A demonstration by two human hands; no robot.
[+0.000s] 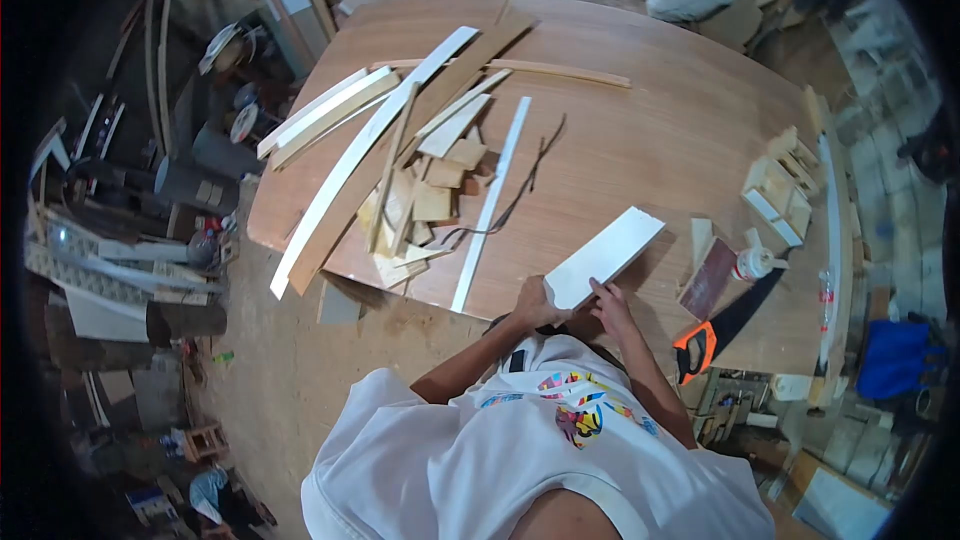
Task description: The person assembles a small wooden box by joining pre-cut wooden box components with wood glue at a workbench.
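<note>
A broad wooden table [640,130] fills the middle of the view, its near edge against the person in a white printed shirt [520,460]. On its left half lies a loose heap of offcuts [425,200], with long pale strips [345,175] fanned across it toward the left edge and one thin white strip [490,205] running beside the heap toward the near edge. A dark cord [520,190] trails just right of that strip. At the near edge a white board [605,257] lies flat and slanted, its near end gripped from both sides: the left hand [535,305] closes on its left corner, the right hand [610,305] presses fingers along its right edge. Right of the board, a handsaw [725,325] with an orange handle lies at the table's edge, next to a dark reddish block [708,280] and a small white bottle [752,263]. Farther right sit stacked small wood blocks [780,185]. Clutter surrounds the table on the floor.
</note>
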